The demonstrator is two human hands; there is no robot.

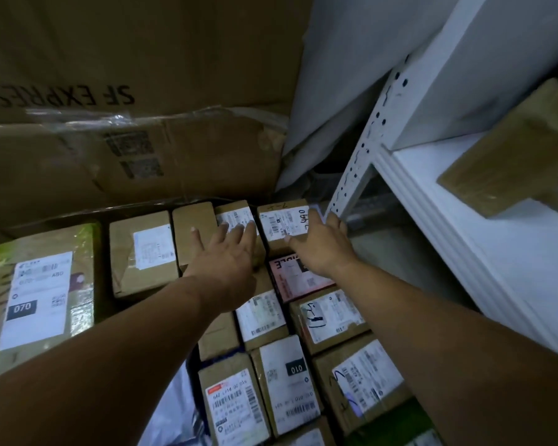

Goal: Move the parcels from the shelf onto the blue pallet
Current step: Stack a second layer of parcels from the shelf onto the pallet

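Several brown cardboard parcels with white labels lie packed side by side below me. My left hand rests flat, fingers spread, on a small labelled parcel in the far row. My right hand lies with fingers apart on the neighbouring parcel, which bears handwritten numbers; the thumb reaches over its label and the fingers touch its right edge. Neither hand is closed around a box. A pink-labelled parcel sits just under my right wrist. The pallet itself is hidden beneath the parcels.
A white metal shelf stands at the right with a brown parcel on its board. Large flattened SF Express cartons lean behind the stack. A big taped parcel marked 070 lies at the left.
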